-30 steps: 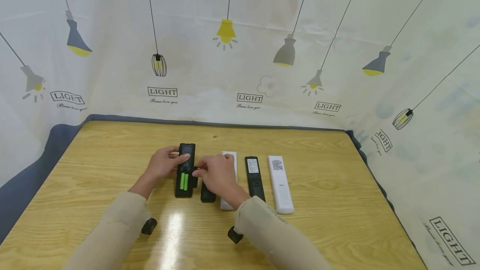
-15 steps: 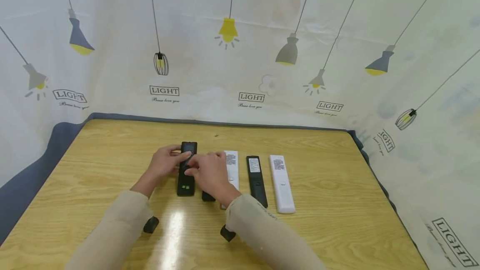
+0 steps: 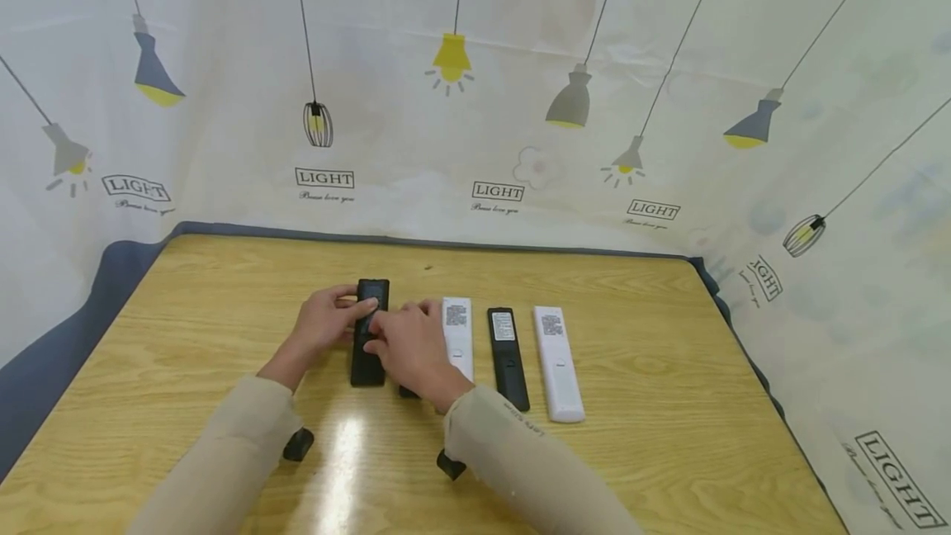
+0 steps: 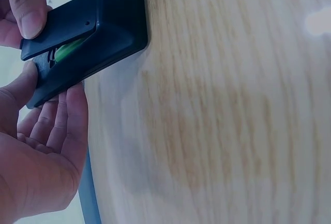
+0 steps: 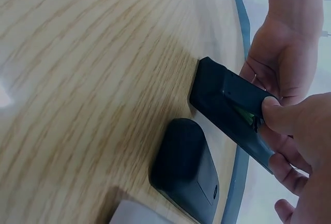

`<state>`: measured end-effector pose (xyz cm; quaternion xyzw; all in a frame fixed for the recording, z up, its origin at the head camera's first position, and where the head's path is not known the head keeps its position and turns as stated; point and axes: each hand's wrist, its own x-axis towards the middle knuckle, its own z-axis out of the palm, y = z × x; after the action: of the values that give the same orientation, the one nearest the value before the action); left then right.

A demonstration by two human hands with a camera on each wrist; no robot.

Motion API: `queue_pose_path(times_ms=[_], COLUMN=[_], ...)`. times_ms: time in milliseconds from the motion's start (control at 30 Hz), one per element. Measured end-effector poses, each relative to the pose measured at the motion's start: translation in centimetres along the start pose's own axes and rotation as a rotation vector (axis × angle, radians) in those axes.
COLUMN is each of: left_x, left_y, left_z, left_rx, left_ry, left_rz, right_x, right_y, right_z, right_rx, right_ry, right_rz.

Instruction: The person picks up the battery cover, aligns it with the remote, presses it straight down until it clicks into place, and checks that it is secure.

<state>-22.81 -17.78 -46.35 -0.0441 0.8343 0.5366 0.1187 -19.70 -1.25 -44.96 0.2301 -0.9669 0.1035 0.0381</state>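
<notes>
My left hand (image 3: 323,322) grips a black remote control (image 3: 367,371) by its far half, the thumb lying on its back face. The back of the remote faces up. My right hand (image 3: 411,347) pinches the black battery cover (image 4: 64,25), which lies over the battery compartment. In both wrist views one end of the cover meets the remote's body while the pinched end is raised. A green battery (image 4: 70,49) shows through the gap beneath it. Beside this remote lies a second black remote (image 5: 183,162), mostly hidden under my right hand in the head view.
To the right lie a white remote (image 3: 456,333), a black remote with a white label (image 3: 508,362) and another white remote (image 3: 560,366), all backs up. They rest on a wooden table (image 3: 669,452). A cloth printed with lamps (image 3: 416,139) hangs behind.
My right hand has brought the cover from the remote's right side over the compartment, then lowered it. The green batteries, fully visible before, are now hidden in the head view. My left hand keeps its grip.
</notes>
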Motion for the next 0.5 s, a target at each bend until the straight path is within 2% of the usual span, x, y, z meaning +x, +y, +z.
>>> queue_pose_path(times_ms=[500], left_x=[-0.03], left_y=[0.09], left_z=[0.07], left_rx=[0.003], left_ry=[-0.003], left_rz=[0.031], right_x=[-0.09], right_y=[-0.05], right_z=[0.01], right_rx=[-0.037], right_ry=[0.017], right_rz=[-0.006])
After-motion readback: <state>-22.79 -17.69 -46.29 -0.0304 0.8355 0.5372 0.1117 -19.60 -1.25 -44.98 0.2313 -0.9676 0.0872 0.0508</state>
